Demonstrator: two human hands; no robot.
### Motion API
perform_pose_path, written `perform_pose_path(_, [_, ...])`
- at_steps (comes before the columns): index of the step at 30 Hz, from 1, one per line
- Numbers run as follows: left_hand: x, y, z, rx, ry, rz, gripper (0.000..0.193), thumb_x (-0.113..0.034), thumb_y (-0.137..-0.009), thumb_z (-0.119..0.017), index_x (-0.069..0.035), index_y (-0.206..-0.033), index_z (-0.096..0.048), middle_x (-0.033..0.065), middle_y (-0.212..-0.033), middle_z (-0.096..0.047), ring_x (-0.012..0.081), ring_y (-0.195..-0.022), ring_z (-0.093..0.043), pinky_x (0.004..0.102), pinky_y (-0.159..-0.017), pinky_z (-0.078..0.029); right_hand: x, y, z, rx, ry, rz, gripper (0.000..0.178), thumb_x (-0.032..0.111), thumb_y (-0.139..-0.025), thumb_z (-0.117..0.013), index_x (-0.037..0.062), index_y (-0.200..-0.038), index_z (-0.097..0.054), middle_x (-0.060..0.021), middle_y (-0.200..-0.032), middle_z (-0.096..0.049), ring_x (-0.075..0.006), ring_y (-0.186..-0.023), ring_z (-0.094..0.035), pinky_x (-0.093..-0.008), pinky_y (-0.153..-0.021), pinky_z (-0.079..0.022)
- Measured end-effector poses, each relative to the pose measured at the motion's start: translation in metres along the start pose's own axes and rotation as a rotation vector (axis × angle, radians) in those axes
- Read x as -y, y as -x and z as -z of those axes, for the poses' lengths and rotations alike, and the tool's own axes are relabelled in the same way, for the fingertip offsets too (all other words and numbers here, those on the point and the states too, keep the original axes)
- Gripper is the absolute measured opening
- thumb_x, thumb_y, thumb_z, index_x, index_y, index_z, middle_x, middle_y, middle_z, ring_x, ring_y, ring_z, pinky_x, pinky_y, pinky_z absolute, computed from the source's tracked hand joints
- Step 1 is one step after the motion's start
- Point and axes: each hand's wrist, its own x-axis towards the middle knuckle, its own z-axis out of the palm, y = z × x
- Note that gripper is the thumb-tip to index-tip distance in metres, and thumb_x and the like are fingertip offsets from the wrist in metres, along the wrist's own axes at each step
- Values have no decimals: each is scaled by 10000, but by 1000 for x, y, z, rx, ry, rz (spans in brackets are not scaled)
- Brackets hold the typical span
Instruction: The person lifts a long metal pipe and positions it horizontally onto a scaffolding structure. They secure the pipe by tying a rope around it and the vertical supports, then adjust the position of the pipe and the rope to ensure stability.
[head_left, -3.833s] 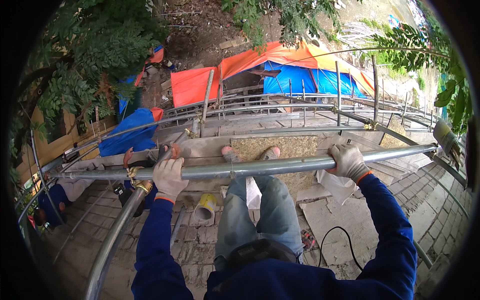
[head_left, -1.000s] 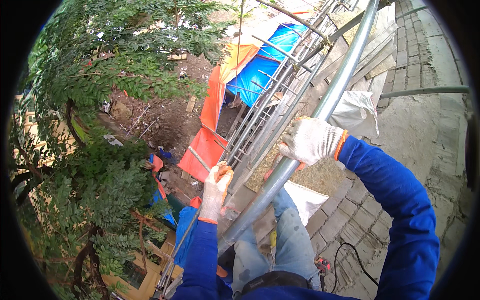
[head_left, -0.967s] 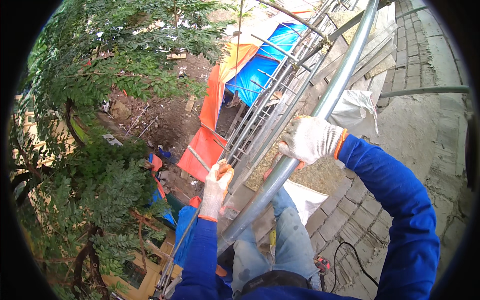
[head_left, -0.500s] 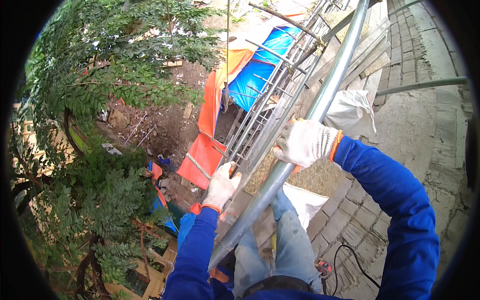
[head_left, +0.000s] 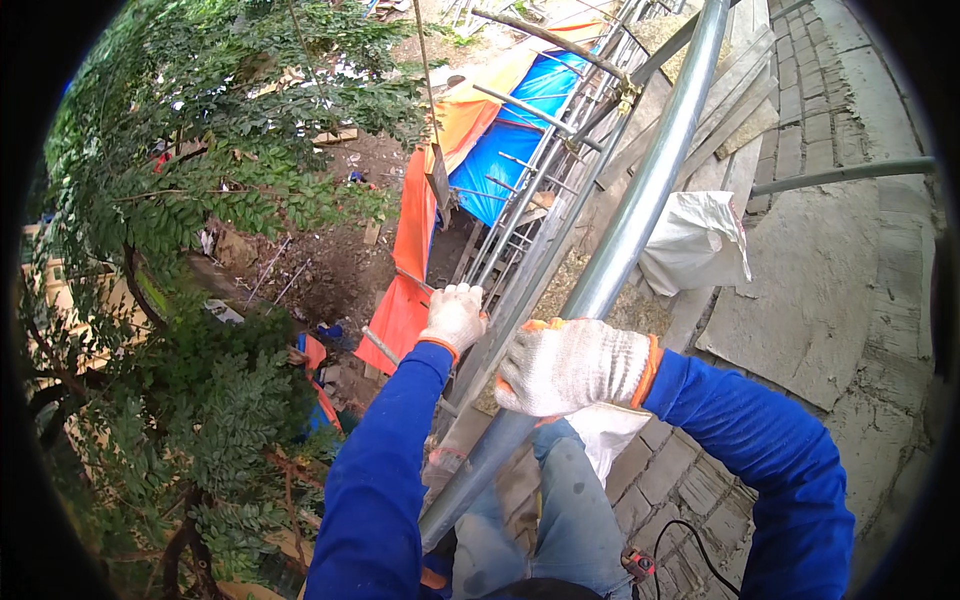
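Note:
A thick grey metal pipe (head_left: 640,205) slants across the view, from the top right down to my legs. My right hand (head_left: 575,368), in a white knit glove with orange trim, is wrapped over this pipe. To its left my left hand (head_left: 456,318), gloved the same way, reaches past the pipe with its fingers curled in. Whatever it grips is hidden beneath the fingers. Just beyond the left hand hangs a rope (head_left: 427,75) with a flat board-like piece (head_left: 438,178) at its lower end.
Scaffold tubes (head_left: 515,235) run along the drop, beside orange (head_left: 408,240) and blue (head_left: 530,95) sheeting below. Trees (head_left: 220,400) fill the left. A white sack (head_left: 697,243) lies on the block paving (head_left: 700,470) at right. A red-and-black tool (head_left: 637,562) and a black cable (head_left: 690,530) lie near my legs.
My right hand has slid down the pipe toward me. My left hand has moved up and away, its fingers now more curled. The rope has shifted left and its board shows more clearly.

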Motion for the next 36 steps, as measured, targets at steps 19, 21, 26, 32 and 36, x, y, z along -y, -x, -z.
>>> perform_pose_path(19, [-5,-185,-24,187,-416,-119,334,-227,-971,-655,-115,-1281,-705,122,-1283,-670,307,-1323,-562,555,-1197,-359,-193,127,77,-528,107,-539,461,542,-915,-745,134,-722,-651,-72,-594,-542,-323,-585,-624,-435,-611,-503])
perform_pose_path(21, [-3,-197,-36,154,-411,-137,333,-220,-967,-653,-110,-1277,-705,123,-1278,-671,307,-1320,-561,556,-1196,-357,-193,129,82,-516,95,-515,362,458,-877,-754,122,-761,-686,-74,-621,-580,-316,-611,-651,-436,-655,-534])
perform_pose_path(26, [-15,-237,-45,108,-354,-110,455,-239,-951,-658,-110,-1387,-649,144,-1430,-617,333,-1386,-526,560,-1207,-338,-188,137,86,-483,41,-511,231,332,-867,-740,103,-871,-773,-64,-684,-657,-314,-713,-721,-479,-852,-600])
perform_pose_path(32, [-20,-292,-54,49,-375,-93,679,-248,-966,-634,-87,-1609,-488,205,-1717,-396,387,-1612,-317,601,-1279,-242,-186,137,86,-473,18,-510,427,521,-988,-671,111,-924,-773,-21,-663,-630,-262,-707,-718,-519,-939,-582])
perform_pose_path(36, [-26,-327,-43,29,-329,-74,661,-254,-969,-628,-89,-1597,-504,214,-1713,-398,390,-1612,-321,620,-1276,-237,-183,133,92,-449,21,-508,498,592,-988,-663,111,-935,-780,-19,-667,-645,-249,-702,-717,-510,-903,-598])
